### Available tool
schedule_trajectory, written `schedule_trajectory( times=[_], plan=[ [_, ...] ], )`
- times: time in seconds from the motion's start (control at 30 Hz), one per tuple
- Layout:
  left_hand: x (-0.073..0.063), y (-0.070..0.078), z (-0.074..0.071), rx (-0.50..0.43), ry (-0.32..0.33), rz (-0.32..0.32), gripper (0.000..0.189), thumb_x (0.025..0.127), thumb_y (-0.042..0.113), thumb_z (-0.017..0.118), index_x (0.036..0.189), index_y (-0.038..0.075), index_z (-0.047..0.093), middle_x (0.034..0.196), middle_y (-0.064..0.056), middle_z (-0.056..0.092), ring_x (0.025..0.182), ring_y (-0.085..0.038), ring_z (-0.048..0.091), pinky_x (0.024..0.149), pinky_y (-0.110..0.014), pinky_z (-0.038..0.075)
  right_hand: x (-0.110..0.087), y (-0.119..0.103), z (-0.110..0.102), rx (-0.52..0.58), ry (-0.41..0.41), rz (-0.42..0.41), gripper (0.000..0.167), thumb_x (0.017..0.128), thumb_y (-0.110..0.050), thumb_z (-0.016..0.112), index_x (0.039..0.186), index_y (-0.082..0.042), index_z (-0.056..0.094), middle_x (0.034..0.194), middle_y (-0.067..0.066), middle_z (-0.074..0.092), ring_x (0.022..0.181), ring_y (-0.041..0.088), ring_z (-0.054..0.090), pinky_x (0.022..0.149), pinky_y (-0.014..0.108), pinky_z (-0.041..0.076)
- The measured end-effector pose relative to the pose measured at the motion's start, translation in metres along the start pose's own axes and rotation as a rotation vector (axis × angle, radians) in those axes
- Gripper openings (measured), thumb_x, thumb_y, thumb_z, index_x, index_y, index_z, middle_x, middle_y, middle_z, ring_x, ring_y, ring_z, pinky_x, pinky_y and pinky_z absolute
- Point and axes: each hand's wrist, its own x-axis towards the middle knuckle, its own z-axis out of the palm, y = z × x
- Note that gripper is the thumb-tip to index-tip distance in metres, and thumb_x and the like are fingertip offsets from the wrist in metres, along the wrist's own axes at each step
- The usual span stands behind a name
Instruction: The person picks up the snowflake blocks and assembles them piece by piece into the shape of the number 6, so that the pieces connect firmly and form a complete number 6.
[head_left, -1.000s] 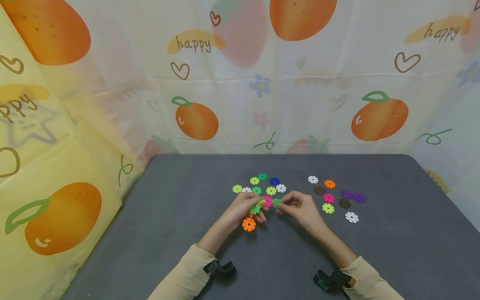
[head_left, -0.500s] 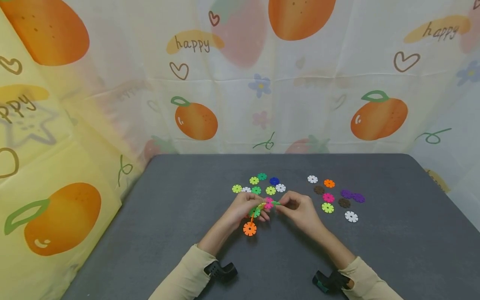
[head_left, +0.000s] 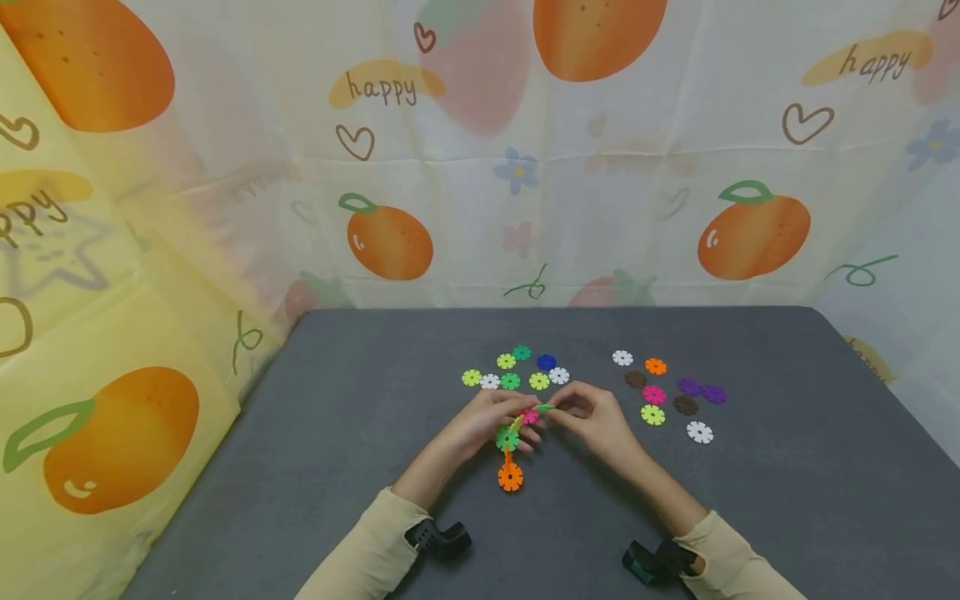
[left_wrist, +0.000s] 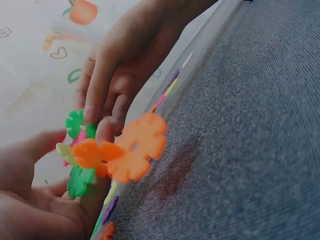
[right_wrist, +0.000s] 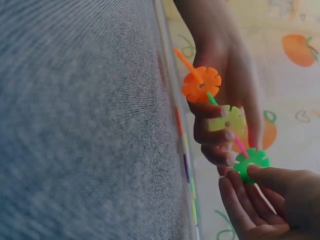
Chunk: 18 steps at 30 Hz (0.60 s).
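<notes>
The left hand (head_left: 480, 421) gripped a disc chain (head_left: 507, 438), the right hand (head_left: 600, 421) pinched its green end (right_wrist: 244, 168); the cloth (head_left: 465, 208) behind read "happy".

Head view from above bare left hand (head_left: 478, 421) and bare right hand (head_left: 597, 419), facing forward and down, farthest, left-wrist view close, facing right hand, right-wrist view close, facing left hand, wrist views sharing multicoloured chain of notched plastic discs (left_wrist: 90, 151).
</notes>
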Motion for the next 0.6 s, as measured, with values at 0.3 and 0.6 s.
schedule_trajectory(
  times=[0.3, 0.6],
  plan=[
    [0.001, -0.0016, -0.0024, 0.041, -0.009, -0.018, 0.035, 0.096, 0.027, 0.063, 0.118, -0.001, 0.067, 0.093, -0.005, 0.073, 0.069, -0.015, 0.07, 0.068, -0.038, 0.062, 0.0005, 0.0002, -0.0003, -0.018, -0.039, 0.021, 0.014, 0.09, -0.003, 0.067, 0.104, 0.002, 0.067, 0.101, 0.02, 0.07, 0.087, 0.02, 0.071, 0.077, 0.021, 0.058],
    [0.0022, -0.0015, -0.0054, -0.036, 0.05, -0.062, 0.033, 0.095, 0.024, 0.064, 0.115, -0.002, 0.067, 0.086, -0.005, 0.07, 0.065, -0.012, 0.067, 0.067, -0.034, 0.062, 0.0074, 0.0041, -0.007, -0.138, 0.009, 0.069, 0.023, 0.092, -0.003, 0.064, 0.113, 0.005, 0.066, 0.101, 0.021, 0.07, 0.085, 0.029, 0.07, 0.072, 0.023, 0.058]
  ],
)
